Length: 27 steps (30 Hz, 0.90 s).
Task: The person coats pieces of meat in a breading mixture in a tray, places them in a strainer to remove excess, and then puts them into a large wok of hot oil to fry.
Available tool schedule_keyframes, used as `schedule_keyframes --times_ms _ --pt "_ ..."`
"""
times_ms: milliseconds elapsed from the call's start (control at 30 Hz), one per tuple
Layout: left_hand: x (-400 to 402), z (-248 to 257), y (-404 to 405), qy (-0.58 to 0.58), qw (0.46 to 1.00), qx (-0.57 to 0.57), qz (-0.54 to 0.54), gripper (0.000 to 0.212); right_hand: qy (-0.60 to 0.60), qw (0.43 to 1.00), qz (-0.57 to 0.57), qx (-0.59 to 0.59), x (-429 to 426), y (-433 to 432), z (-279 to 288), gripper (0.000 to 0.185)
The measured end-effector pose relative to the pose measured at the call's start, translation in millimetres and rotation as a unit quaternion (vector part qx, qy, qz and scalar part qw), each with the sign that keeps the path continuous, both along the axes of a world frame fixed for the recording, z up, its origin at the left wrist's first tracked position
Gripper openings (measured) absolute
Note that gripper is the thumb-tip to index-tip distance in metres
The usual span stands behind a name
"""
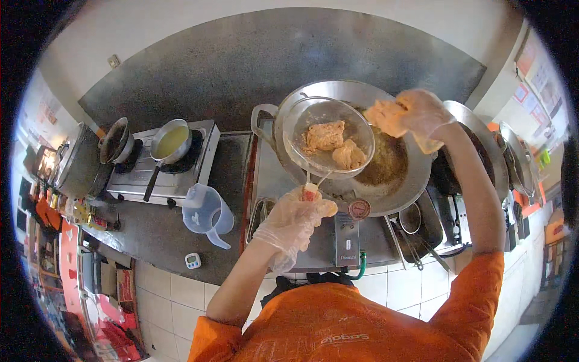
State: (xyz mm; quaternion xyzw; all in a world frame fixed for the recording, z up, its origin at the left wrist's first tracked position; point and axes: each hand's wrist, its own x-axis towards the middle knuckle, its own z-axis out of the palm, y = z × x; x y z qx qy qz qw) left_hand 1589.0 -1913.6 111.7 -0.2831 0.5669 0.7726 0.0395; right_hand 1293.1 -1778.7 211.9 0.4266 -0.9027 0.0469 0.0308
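Note:
My left hand (pixel 294 217), in a clear plastic glove, grips the handle of a round wire strainer (pixel 296 149). Two coated pieces of food, possibly chicken (pixel 326 135), lie in the strainer, which is over the left part of a large metal wok (pixel 407 194). Brown, foamy oil (pixel 384 163) shows in the wok to the strainer's right. Above the wok's right side, my gloved right hand (pixel 423 115) holds another coated piece (pixel 388 115), blurred by movement. A dial thermometer (pixel 359 209) sits at the wok's front rim.
To the left, a two-burner gas stove (pixel 135 181) carries a saucepan of yellowish liquid (pixel 172 141) and a dark-bottomed pan (pixel 118 145). A plastic measuring jug (pixel 210 215) and a digital timer (pixel 192 260) stand nearer. At right are another wok (pixel 475 135) and a tray with utensils (pixel 429 226).

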Motion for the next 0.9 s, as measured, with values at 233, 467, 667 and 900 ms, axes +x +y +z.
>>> schedule_keyframes --times_ms 233,467,667,900 --pt "-0.8 1.8 -3.7 -0.017 0.999 -0.036 0.003 0.023 0.01 0.985 0.002 0.17 -39.6 42.0 -109.8 0.049" --pt "-4.5 1.9 0.8 0.03 0.999 -0.024 -0.021 0.022 0.03 0.989 0.024 0.145 -60.4 34.7 -132.3 0.031" --pt "-14.4 -3.4 10.7 0.048 0.997 0.048 -0.029 0.024 -0.008 0.99 0.133 0.038 -62.5 -48.9 -112.4 0.024" --pt "-8.0 -17.3 16.6 0.054 0.998 -0.039 -0.005 0.025 0.02 0.986 0.089 0.137 -27.9 -107.0 -113.2 0.022"
